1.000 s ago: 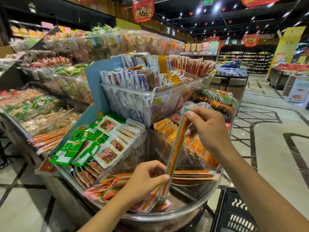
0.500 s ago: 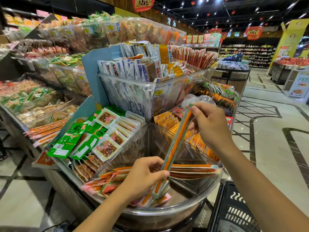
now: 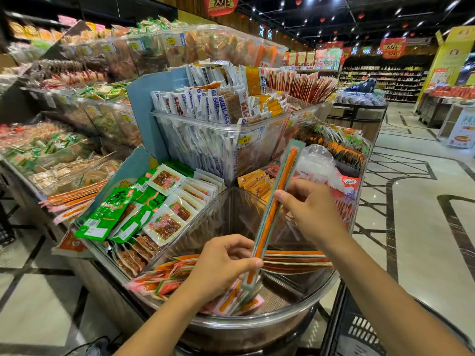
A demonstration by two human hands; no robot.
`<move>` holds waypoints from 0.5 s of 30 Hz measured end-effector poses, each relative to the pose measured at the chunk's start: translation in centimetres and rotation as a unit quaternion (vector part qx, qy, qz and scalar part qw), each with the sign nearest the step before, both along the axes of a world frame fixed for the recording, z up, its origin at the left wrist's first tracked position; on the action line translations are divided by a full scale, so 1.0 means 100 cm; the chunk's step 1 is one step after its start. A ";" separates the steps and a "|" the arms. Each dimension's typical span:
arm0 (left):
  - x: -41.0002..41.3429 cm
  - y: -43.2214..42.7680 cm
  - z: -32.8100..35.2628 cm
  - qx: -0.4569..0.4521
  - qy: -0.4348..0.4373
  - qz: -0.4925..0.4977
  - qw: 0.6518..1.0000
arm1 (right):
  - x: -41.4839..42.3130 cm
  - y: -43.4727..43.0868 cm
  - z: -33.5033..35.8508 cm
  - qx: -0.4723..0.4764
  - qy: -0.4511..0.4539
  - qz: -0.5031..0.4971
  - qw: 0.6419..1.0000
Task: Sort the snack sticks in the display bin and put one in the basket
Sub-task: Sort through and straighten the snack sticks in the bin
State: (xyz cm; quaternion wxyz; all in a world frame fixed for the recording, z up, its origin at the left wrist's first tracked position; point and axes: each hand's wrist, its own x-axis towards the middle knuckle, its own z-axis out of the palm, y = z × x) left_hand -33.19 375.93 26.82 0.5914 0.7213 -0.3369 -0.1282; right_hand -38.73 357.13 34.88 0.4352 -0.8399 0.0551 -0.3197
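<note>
A long orange snack stick (image 3: 281, 185) in a pale green wrapper stands nearly upright over the clear round display bin (image 3: 270, 319). My left hand (image 3: 221, 263) pinches its lower end; my right hand (image 3: 308, 209) grips it near the middle. More orange sticks (image 3: 293, 260) lie flat across the bin's floor, and a pink-wrapped heap (image 3: 164, 281) lies at its left. The black basket (image 3: 359, 327) sits on the floor at the lower right, partly hidden by my right arm.
Green and white snack packs (image 3: 144, 209) fill the compartment to the left. A clear tub of upright white packets (image 3: 205, 124) rises behind the bin. Shelves of snacks run along the left. Tiled aisle floor (image 3: 424, 214) lies to the right.
My right hand has slid down the stick from its top end to about its middle. My left hand keeps hold of the lower end. The view has shifted slightly.
</note>
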 end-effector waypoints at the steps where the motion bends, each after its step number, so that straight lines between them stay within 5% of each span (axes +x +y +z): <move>1: 0.000 0.000 -0.001 0.005 0.005 -0.001 1.000 | 0.000 -0.002 0.001 0.009 -0.007 -0.010 1.000; 10: 0.000 0.001 0.001 -0.038 -0.009 0.018 0.999 | -0.009 0.011 -0.012 0.059 0.084 0.095 0.990; 15: -0.001 0.001 -0.001 -0.034 0.035 0.012 0.999 | -0.008 0.007 -0.012 -0.006 0.050 0.019 0.999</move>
